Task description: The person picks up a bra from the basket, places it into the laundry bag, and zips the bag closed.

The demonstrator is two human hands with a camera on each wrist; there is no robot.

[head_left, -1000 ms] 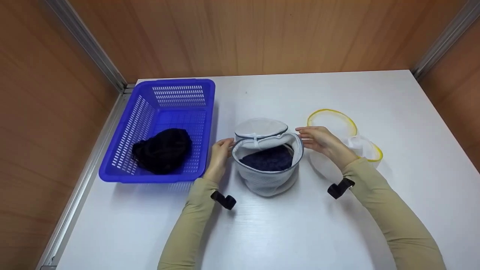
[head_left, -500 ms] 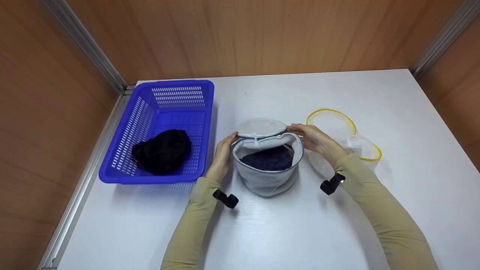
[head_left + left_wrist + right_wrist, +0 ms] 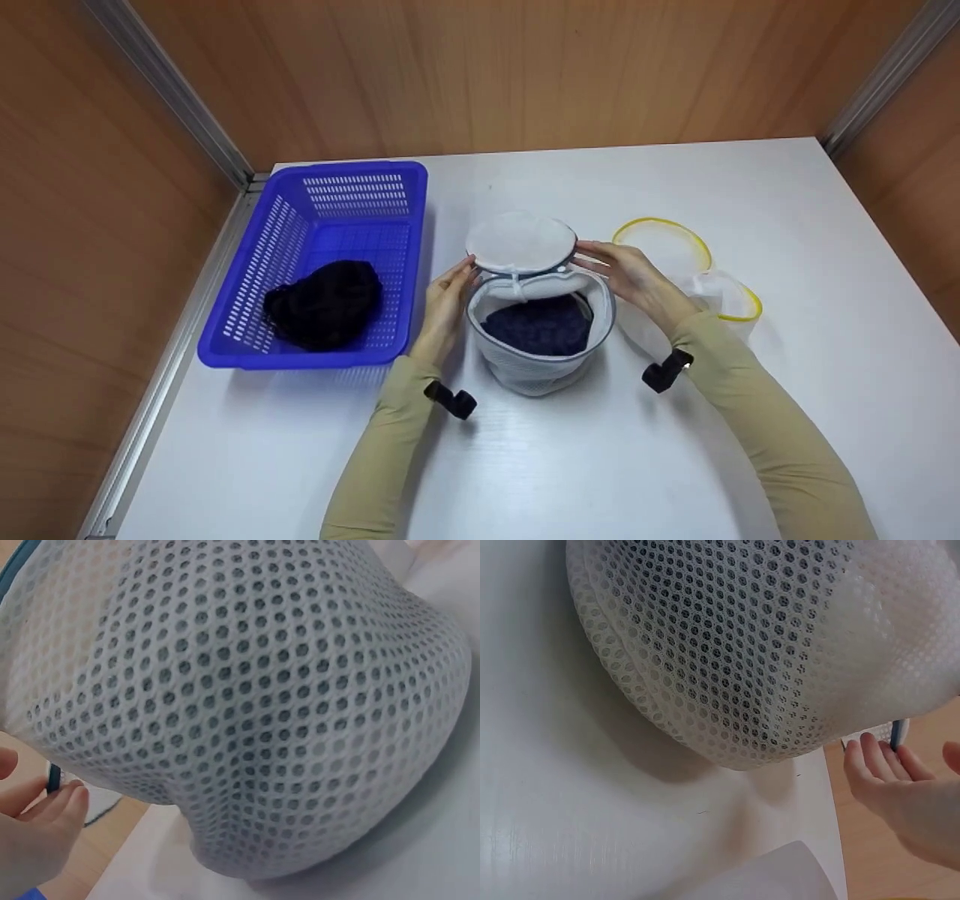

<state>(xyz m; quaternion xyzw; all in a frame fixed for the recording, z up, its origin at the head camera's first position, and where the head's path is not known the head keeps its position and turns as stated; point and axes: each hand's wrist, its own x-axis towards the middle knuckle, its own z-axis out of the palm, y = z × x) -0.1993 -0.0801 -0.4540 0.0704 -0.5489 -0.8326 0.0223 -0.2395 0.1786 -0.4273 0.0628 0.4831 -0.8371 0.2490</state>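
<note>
A white mesh laundry bag [image 3: 536,373] with grey trim stands upright, with dark navy fluffy cloth [image 3: 540,326] inside. Its round lid [image 3: 521,241] is flipped back behind the mouth and tilted up. At the lid's left edge, my left hand [image 3: 442,307] holds the trim in its fingertips. My right hand [image 3: 634,277] holds the opposite edge the same way. The left wrist view has the bag's mesh side [image 3: 255,705] filling most of it, my left fingers [image 3: 45,810] at the rim. Likewise, the right wrist view shows my right fingers [image 3: 885,765] at the lid's edge.
A blue plastic basket [image 3: 416,247] with a black garment [image 3: 326,304] in it stands on the left. Close behind my right hand lies a second white mesh bag [image 3: 724,292] with yellow trim. Wooden panels [image 3: 480,75] enclose the white table [image 3: 540,465].
Both hands have moved up from the bag's sides to the lid's edges. The lid has lifted and tilted up, and the bag's mouth has shifted slightly toward me.
</note>
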